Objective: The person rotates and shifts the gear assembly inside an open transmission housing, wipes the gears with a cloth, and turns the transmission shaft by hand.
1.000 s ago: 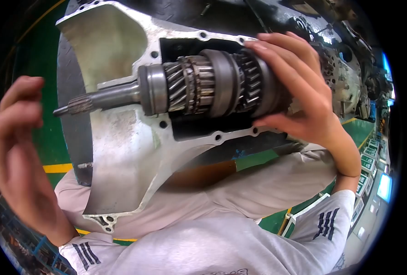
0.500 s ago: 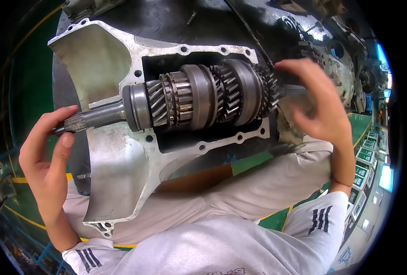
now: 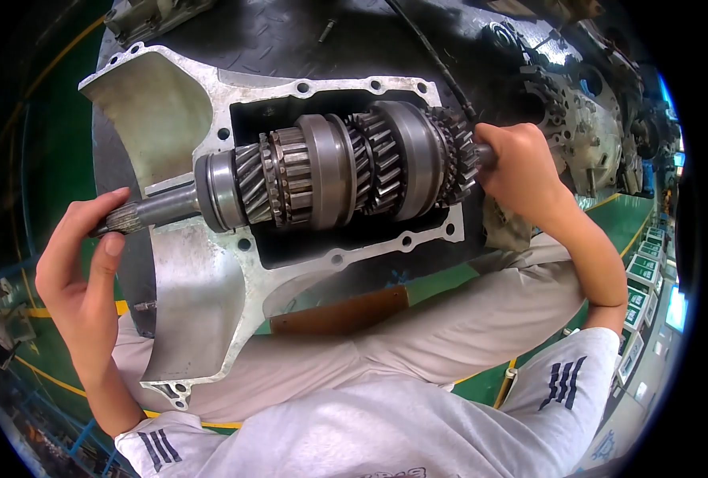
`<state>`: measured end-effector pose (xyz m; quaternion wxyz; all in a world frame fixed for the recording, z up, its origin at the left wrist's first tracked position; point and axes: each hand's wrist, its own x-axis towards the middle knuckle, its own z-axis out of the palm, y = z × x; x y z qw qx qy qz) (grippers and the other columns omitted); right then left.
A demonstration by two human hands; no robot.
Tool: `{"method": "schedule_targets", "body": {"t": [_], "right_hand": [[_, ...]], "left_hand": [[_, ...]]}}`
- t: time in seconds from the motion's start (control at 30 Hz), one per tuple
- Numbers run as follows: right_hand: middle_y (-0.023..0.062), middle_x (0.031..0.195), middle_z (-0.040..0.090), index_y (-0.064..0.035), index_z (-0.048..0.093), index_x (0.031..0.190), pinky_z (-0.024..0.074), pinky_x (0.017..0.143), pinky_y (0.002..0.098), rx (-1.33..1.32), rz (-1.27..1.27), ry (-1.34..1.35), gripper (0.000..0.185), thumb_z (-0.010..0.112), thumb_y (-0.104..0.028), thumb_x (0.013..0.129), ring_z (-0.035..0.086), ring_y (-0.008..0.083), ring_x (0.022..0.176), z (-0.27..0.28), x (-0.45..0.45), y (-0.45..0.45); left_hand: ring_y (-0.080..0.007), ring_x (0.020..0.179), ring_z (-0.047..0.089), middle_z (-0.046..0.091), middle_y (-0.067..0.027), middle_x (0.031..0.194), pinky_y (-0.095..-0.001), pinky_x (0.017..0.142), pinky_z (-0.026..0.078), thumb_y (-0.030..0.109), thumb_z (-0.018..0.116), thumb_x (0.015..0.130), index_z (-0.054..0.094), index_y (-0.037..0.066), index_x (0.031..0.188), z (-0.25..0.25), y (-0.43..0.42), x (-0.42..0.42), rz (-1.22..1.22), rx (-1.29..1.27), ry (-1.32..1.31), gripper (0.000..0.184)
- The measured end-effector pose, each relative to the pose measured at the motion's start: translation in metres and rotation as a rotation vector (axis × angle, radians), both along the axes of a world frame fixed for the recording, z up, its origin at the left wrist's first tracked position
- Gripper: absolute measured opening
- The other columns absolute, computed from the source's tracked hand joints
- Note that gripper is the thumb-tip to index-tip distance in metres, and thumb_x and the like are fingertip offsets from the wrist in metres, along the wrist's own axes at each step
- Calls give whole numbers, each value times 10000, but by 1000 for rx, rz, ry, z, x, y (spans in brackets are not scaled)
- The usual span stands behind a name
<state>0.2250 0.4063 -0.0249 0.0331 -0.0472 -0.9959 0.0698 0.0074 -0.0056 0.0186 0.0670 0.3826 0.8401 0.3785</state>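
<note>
In front of me, a short grey metal bolt point(image 3: 327, 31) lies on the dark, tread-patterned metal bench point(image 3: 250, 36), with a long, thin black rod point(image 3: 431, 54) stretching across nearby. I see a grey cast-metal part point(image 3: 153, 19) at the far left and a larger silver-grey casting with round openings point(image 3: 586, 139) to my right. Green-and-white rectangular panels point(image 3: 645, 266) line the green floor point(image 3: 440, 282) beyond.

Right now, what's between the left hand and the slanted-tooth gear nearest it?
Head view: the smooth shaft stretch, then the steel collar, from left hand to gear.
</note>
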Motion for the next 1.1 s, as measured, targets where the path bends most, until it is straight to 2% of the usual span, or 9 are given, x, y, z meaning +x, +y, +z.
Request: {"method": "schedule_targets", "body": {"t": [0.43,0.67,0.77,0.93,1.1], "right_hand": [[214,609,564,-3,613,702,484,595,482,-45,-45,-48,130,737,-20,666,598,438,644,11,-7,-8],[231,620,557,19,602,688,480,600,469,-114,-72,-105,114,715,0,677,585,446,649,19,-13,-11],[239,637,566,28,616,703,481,609,477,-122,-88,-130,100,711,3,683,588,455,672,22,-14,-11],[265,684,584,60,667,788,489,637,468,-301,-66,-306,106,691,8,699,592,471,713,26,-18,-7],[263,695,585,73,649,834,492,639,443,-299,-73,-296,155,692,10,699,584,467,705,28,-15,-8]], "left_hand": [[-168,906,583,665,-95,1000,-263,836,438,62,676,974,710,-41,1209,-1,4,2,6,0,14,260],[-150,846,552,628,-82,945,-245,758,412,63,668,979,707,-49,1230,4,9,4,20,-41,37,278],[-148,837,546,626,-81,939,-244,743,405,72,673,978,706,-53,1229,3,7,2,13,-39,40,282],[-149,834,545,627,-79,932,-246,739,404,101,689,972,709,-51,1213,-3,2,-2,-55,39,51,285],[-167,840,565,642,-83,928,-264,758,424,118,695,956,708,-51,1184,0,2,0,-26,-8,45,284]]}}
